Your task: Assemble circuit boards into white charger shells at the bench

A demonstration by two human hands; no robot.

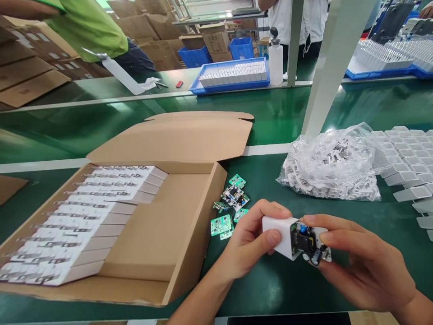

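My left hand [252,239] grips a white plastic charger housing [280,235] just above the green table. My right hand [365,262] pinches a small circuit board [309,243] with black and blue parts, its end sitting in the open mouth of the housing. A few loose green circuit boards [230,207] lie on the table just left of my hands. An open cardboard box [176,216] stands at the left, with rows of white chargers [84,216] laid flat in its left half.
A clear plastic bag of small plug parts [331,167] lies at the right, beside rows of empty white housings [409,167]. A white post [333,63] rises behind it. Across the conveyor, a blue tray [233,76], a white bottle [275,58], cartons and other people.
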